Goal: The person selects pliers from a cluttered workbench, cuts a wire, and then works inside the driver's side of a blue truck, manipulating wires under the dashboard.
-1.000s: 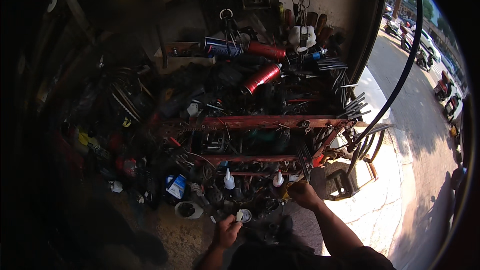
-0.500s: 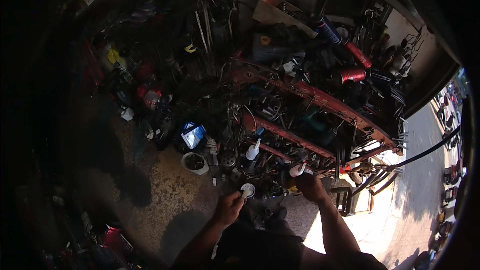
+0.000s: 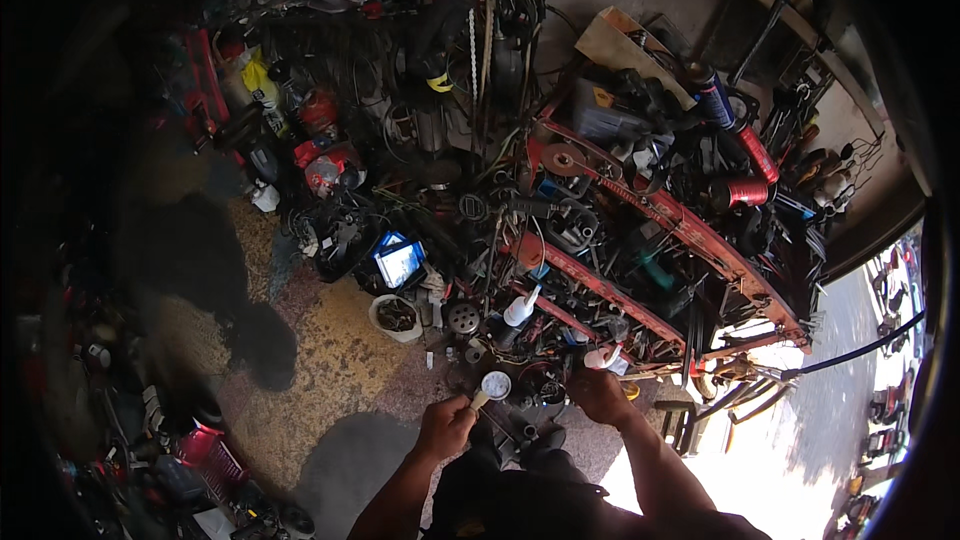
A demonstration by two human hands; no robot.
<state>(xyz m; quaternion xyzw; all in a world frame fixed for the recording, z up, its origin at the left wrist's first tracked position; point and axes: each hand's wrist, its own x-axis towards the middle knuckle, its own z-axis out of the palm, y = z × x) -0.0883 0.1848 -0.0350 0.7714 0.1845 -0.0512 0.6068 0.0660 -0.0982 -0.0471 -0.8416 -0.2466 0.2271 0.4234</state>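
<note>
My left hand (image 3: 445,427) is closed on a pale, handle-like piece at the side of a small round white-rimmed cup (image 3: 495,384). Whether the two are joined I cannot tell. Just right of it, my right hand (image 3: 599,397) hangs over the near edge of the clutter, its fingers in shadow. Close beyond that hand lies a pinkish-white bottle (image 3: 601,357) with a nozzle, and my hand seems apart from it. A white bottle with a pointed tip (image 3: 520,309) stands farther off, beyond the cup.
A red metal frame (image 3: 600,280) slants across a heap of tools and parts. Red spray cans (image 3: 745,191) lie at the back right. A white tub (image 3: 397,331) of small dark parts stands on the stained floor (image 3: 345,360). Sunlit ground (image 3: 760,440) is at the right.
The view has shifted and brightened, so the scene sits lower and to the right. My right hand has moved left, away from beside the pinkish bottle. My left hand still grips the pale piece.
</note>
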